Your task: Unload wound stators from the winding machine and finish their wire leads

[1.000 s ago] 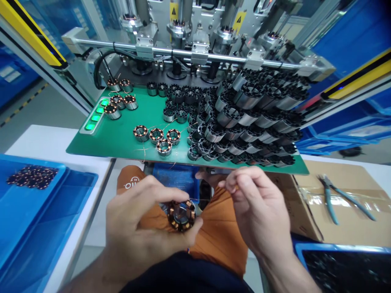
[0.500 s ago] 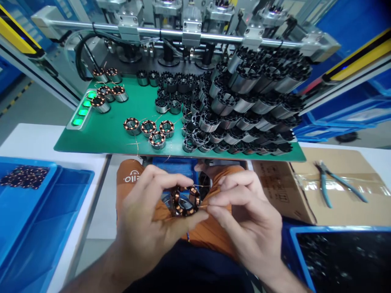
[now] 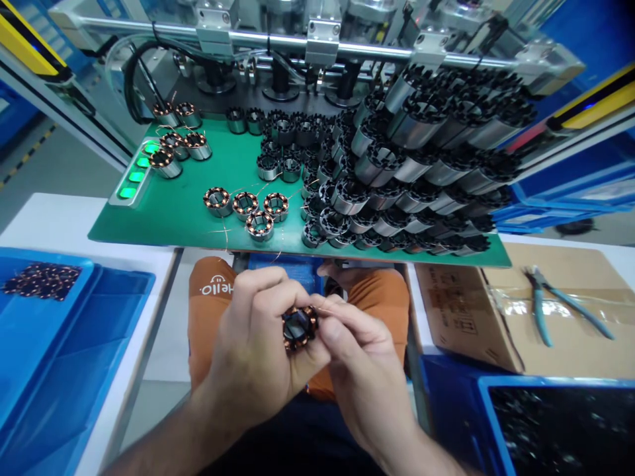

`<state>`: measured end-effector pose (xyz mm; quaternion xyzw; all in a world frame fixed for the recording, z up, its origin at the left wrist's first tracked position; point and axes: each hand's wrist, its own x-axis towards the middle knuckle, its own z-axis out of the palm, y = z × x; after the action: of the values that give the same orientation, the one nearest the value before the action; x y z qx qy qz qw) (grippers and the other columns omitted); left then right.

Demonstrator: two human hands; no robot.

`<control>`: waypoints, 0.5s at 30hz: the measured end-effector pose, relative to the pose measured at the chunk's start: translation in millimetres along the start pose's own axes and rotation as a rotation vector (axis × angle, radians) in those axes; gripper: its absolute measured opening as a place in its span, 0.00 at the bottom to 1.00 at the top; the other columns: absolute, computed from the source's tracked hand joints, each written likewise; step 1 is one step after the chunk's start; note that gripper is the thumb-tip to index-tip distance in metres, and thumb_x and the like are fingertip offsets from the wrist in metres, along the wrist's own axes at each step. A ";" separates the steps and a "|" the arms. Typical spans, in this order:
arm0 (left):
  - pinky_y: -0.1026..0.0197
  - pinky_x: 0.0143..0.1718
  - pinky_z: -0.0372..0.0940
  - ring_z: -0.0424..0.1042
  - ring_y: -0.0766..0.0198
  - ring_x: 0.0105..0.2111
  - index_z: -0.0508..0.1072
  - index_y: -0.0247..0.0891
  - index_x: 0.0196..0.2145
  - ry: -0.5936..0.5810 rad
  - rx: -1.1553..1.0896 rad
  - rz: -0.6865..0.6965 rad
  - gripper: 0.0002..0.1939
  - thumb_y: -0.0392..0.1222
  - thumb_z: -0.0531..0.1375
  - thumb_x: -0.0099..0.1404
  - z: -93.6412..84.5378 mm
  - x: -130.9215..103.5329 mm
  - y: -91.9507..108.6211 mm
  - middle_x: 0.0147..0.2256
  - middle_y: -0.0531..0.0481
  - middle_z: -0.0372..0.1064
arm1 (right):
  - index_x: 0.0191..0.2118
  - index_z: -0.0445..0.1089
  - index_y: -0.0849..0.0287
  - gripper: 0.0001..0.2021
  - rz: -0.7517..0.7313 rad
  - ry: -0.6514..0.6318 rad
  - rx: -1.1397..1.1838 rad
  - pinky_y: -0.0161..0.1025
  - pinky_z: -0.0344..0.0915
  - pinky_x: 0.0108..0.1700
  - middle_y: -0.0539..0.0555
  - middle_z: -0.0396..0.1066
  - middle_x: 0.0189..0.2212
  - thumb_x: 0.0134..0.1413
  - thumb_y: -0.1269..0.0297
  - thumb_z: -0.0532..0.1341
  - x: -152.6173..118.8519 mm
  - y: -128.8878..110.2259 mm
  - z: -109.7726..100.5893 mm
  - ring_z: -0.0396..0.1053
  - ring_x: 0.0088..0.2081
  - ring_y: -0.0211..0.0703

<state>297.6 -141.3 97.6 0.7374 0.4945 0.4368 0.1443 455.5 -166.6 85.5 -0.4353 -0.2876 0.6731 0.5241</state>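
Head view: we hold a ring (image 3: 311,324) in the left hand (image 3: 258,334), off the front edge of the surface (image 3: 173,221), right hand (image 3: 362,357) pinching its wire (image 3: 323,309); winding looks done, wire work apparently unfinished.

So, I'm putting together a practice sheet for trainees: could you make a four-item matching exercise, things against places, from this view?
1. Black ring wound with copper wire
2. Metal pliers with teal handles
3. Stacked silver-and-black ring cores
4. Strip of green lights

A. Lying on a brown cardboard box
B. Left end of the flat green board
C. Gripped in the left hand
D. Right half of that board

Pairs: 1-C, 2-A, 3-D, 4-B
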 end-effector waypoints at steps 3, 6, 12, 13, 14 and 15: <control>0.54 0.41 0.69 0.73 0.53 0.38 0.66 0.44 0.31 -0.041 0.029 -0.043 0.20 0.54 0.68 0.75 0.3 -0.7 -1.7 0.28 0.53 0.57 | 0.44 0.92 0.39 0.10 0.016 0.031 -0.026 0.35 0.77 0.50 0.50 0.83 0.39 0.60 0.45 0.81 -2.2 1.5 2.2 0.78 0.44 0.39; 0.53 0.39 0.69 0.74 0.52 0.37 0.66 0.45 0.30 -0.084 0.046 -0.029 0.17 0.49 0.68 0.71 -0.1 -2.2 -1.8 0.28 0.53 0.59 | 0.42 0.92 0.40 0.10 0.022 0.044 -0.040 0.37 0.77 0.50 0.50 0.82 0.39 0.59 0.45 0.81 -3.2 1.4 2.2 0.78 0.45 0.40; 0.51 0.39 0.64 0.74 0.50 0.38 0.68 0.46 0.30 -0.175 0.022 -0.054 0.10 0.43 0.64 0.70 -3.0 -5.2 4.1 0.27 0.51 0.62 | 0.40 0.91 0.41 0.06 -0.008 0.016 -0.040 0.34 0.75 0.47 0.49 0.81 0.39 0.62 0.49 0.80 -4.0 -0.8 -2.5 0.77 0.43 0.37; 0.51 0.39 0.63 0.74 0.50 0.38 0.68 0.46 0.30 -0.172 0.026 -0.055 0.10 0.42 0.63 0.69 -3.7 -5.1 5.4 0.27 0.51 0.61 | 0.40 0.91 0.42 0.05 -0.024 0.000 -0.052 0.33 0.75 0.47 0.49 0.82 0.39 0.63 0.51 0.80 -4.0 -2.0 -3.8 0.77 0.42 0.36; 0.51 0.39 0.63 0.73 0.51 0.38 0.68 0.46 0.30 -0.172 0.027 -0.052 0.10 0.42 0.63 0.69 -4.4 -4.8 6.7 0.27 0.52 0.60 | 0.40 0.91 0.42 0.03 -0.041 -0.018 -0.064 0.32 0.74 0.46 0.49 0.82 0.39 0.64 0.53 0.79 -3.8 -3.6 -5.2 0.77 0.42 0.35; 0.51 0.38 0.62 0.73 0.51 0.38 0.67 0.46 0.30 -0.173 0.027 -0.044 0.10 0.42 0.63 0.69 -5.0 -4.5 7.7 0.27 0.52 0.59 | 0.40 0.91 0.42 0.02 -0.057 -0.034 -0.072 0.31 0.74 0.46 0.48 0.82 0.39 0.65 0.55 0.79 -3.6 -5.4 -6.5 0.77 0.41 0.34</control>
<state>297.8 -149.9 103.2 0.7631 0.5024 0.3615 0.1859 464.0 -168.9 88.1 -0.4339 -0.3329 0.6545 0.5220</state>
